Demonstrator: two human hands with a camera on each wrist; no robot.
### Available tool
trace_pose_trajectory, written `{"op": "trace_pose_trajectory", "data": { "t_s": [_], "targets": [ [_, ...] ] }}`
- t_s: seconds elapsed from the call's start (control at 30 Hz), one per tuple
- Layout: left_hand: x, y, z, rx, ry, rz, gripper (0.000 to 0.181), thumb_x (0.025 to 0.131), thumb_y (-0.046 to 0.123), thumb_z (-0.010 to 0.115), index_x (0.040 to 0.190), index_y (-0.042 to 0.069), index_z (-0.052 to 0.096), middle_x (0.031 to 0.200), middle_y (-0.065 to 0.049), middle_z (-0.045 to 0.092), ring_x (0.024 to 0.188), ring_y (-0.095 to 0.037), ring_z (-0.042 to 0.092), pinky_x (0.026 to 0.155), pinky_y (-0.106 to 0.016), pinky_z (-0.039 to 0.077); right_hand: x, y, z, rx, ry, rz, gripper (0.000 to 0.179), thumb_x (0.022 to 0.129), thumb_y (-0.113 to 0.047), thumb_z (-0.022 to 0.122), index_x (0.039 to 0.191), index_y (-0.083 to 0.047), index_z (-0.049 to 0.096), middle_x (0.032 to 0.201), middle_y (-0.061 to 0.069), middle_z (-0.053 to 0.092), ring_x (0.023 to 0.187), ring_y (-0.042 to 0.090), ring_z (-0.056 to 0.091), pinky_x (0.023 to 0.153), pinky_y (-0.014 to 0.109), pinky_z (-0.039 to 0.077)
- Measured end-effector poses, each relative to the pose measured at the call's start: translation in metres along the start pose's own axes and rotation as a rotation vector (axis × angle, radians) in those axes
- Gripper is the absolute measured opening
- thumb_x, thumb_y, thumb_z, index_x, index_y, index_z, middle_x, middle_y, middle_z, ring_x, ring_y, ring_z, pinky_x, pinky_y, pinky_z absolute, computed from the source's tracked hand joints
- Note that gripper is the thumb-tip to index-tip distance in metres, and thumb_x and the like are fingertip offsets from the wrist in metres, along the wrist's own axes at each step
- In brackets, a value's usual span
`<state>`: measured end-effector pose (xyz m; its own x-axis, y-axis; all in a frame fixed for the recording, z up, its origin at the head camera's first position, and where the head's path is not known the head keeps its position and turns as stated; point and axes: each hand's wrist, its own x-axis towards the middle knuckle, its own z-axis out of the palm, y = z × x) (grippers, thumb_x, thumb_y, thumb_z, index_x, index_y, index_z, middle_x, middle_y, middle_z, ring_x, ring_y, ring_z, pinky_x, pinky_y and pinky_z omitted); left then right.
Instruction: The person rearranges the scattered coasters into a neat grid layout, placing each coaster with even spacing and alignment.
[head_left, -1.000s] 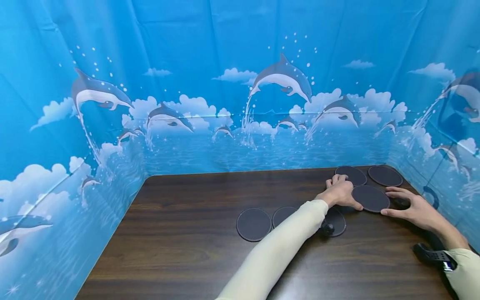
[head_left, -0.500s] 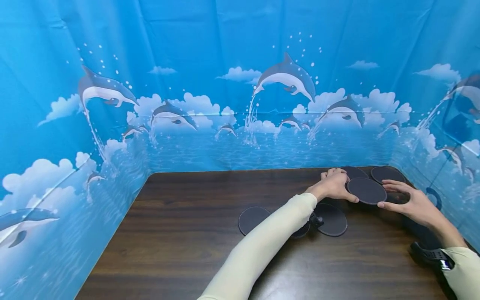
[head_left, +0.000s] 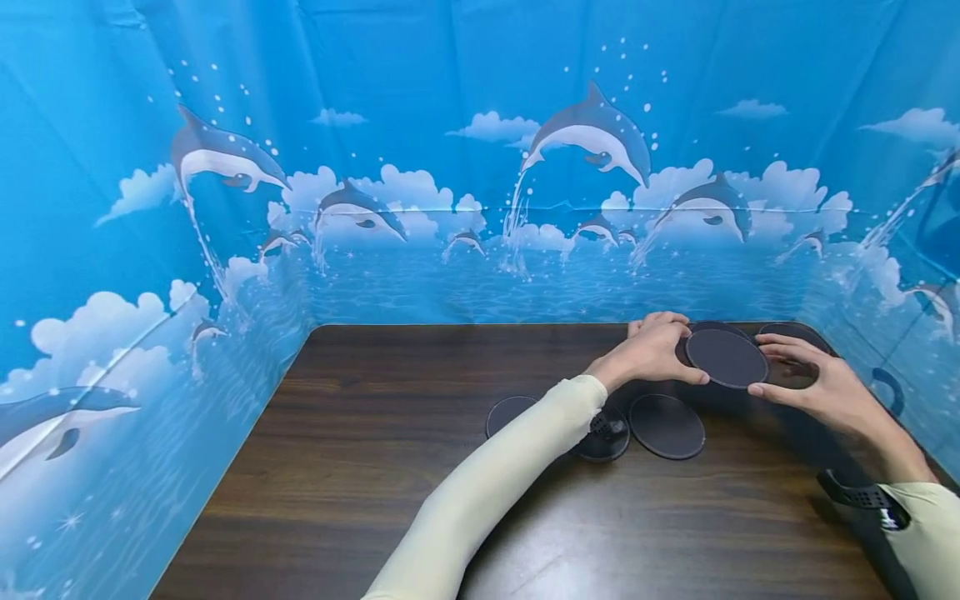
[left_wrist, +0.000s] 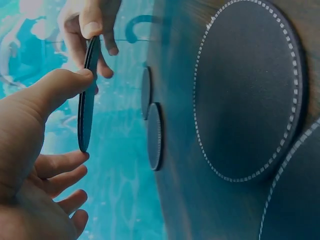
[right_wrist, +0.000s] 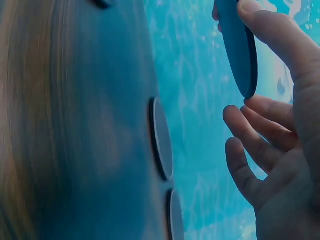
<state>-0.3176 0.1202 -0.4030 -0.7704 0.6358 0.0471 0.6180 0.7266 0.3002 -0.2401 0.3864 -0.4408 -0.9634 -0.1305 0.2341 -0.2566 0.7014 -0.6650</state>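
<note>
In the head view, a round black coaster is held level above the table at the back right, between both hands. The left hand pinches its left edge with thumb and fingertips. On the opposite edge the right hand pinches it the same way. Seen edge-on in the left wrist view, the held coaster hangs well clear of the tabletop. The right wrist view shows its lower face, with the right thumb at one edge and a fingertip at the other. Stitching runs round a nearby coaster.
On the dark wooden table lie more coasters: a front row including one coaster, partly hidden by the left sleeve. Two lie at the back right, one a partly covered coaster. A dolphin-print curtain encloses the table.
Both hands have raised the coaster from near the tabletop and carried it up and slightly toward the back. The left forearm has shifted left, showing more of the front-row coaster. The head view has tilted slightly.
</note>
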Motion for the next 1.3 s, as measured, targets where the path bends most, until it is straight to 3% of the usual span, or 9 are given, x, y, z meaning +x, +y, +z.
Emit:
{"op": "trace_pose_trajectory", "data": {
  "t_s": [0.1,0.27,0.47,0.8,1.3],
  "targets": [
    [-0.013,-0.005,-0.005,-0.02,0.033,0.001,0.068,0.083,0.066,0.074,0.138,0.028,0.062,0.154,0.016,0.037,0.141,-0.008,0.028,0.103,-0.032,0.026,0.0,-0.011,0.002,-0.012,0.003,-0.032,0.078,0.085,-0.032,0.087,0.151,-0.014,0.049,0.141,0.013,0.051,0.108,0.012,0.051,0.076,0.006,0.039],
    [-0.034,-0.022,-0.01,-0.098,0.078,0.014,0.07,0.083,0.063,0.075,0.14,0.024,0.062,0.155,0.014,0.037,0.142,-0.006,0.028,0.106,-0.035,0.026,0.003,-0.032,0.01,-0.011,0.004,-0.098,0.076,0.084,-0.029,0.087,0.15,-0.016,0.051,0.138,0.008,0.053,0.109,0.006,0.05,0.08,0.007,0.04],
    [-0.06,-0.044,-0.014,-0.159,0.116,0.059,0.07,0.085,0.06,0.076,0.14,0.018,0.062,0.157,0.009,0.036,0.144,-0.008,0.027,0.111,-0.04,0.025,0.007,-0.047,0.025,0.004,-0.038,-0.14,0.073,0.085,-0.027,0.087,0.149,-0.02,0.053,0.143,0.003,0.051,0.116,0.013,0.05,0.084,0.018,0.041],
    [-0.093,-0.067,-0.017,-0.094,0.143,0.069,0.071,0.085,0.06,0.075,0.139,0.015,0.063,0.157,0.003,0.037,0.145,-0.016,0.029,0.113,-0.045,0.024,0.011,-0.057,0.058,0.083,-0.063,-0.17,0.073,0.082,-0.022,0.089,0.147,-0.022,0.055,0.136,0.002,0.058,0.112,0.011,0.056,0.083,0.021,0.047],
    [-0.152,-0.089,-0.039,-0.031,0.185,0.09,0.071,0.08,0.066,0.077,0.131,0.017,0.066,0.158,0.001,0.038,0.146,-0.02,0.028,0.116,-0.052,0.02,0.009,-0.095,0.083,0.126,-0.115,-0.315,0.069,0.078,-0.022,0.093,0.14,-0.025,0.062,0.131,-0.009,0.06,0.108,0.013,0.06,0.084,0.03,0.047]
  ]
}}
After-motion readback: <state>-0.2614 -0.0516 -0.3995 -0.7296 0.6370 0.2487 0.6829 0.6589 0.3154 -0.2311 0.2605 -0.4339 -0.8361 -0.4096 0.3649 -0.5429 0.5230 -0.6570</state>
